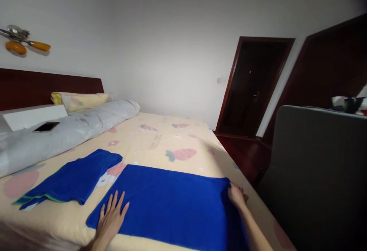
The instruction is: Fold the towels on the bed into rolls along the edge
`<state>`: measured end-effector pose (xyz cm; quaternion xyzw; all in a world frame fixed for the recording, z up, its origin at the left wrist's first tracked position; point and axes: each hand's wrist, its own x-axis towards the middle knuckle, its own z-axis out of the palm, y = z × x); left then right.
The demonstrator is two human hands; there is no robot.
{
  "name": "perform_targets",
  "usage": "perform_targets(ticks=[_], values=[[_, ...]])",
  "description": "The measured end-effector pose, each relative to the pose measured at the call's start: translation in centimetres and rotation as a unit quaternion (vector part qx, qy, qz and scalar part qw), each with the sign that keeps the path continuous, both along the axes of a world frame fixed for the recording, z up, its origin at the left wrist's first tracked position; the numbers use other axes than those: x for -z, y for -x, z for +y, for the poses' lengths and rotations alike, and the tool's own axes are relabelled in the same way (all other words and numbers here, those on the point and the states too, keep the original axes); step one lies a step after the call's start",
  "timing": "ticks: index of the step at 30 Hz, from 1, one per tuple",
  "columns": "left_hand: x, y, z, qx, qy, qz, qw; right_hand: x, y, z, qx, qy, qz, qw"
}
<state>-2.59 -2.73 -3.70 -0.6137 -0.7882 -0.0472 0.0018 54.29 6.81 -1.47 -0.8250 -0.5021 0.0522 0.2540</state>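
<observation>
A blue towel lies spread out on the bed in front of me, roughly rectangular. My left hand rests flat on its near left corner, fingers spread. At the far right corner, my right hand has its fingers closed on the towel's edge, and the cloth is slightly raised and shaded there. The right fingertips are partly hidden. To the left, apart from the towel, lies a second blue cloth with green edging, loosely folded and crumpled.
The bed has a cream sheet with strawberry prints. A long grey rolled quilt lies along the headboard side, with a phone on it and a white box behind. A dark grey panel stands beyond the bed's right edge.
</observation>
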Motion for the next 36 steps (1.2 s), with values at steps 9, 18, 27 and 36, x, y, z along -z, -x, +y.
perform_targets(ticks=[9, 18, 27, 36], values=[[-0.1, -3.0, 1.4, 0.035, -0.008, -0.029, 0.999, 1.6, 7.0, -2.4, -0.096, -0.048, -0.13, 0.986], [-2.0, -16.8, 9.1, 0.37, -0.027, -0.108, 0.923, 0.0, 24.4, -0.5, -0.421, 0.01, -0.071, 0.904], [-1.5, -8.2, 14.3, 0.234, 0.012, -0.061, 0.97, 0.9, 13.6, 0.7, -0.245, 0.063, -0.093, 0.963], [-1.8, 1.3, 14.7, 0.06, 0.02, -0.024, 0.998, 1.1, 2.4, -1.7, -0.072, 0.099, -0.121, 0.985]])
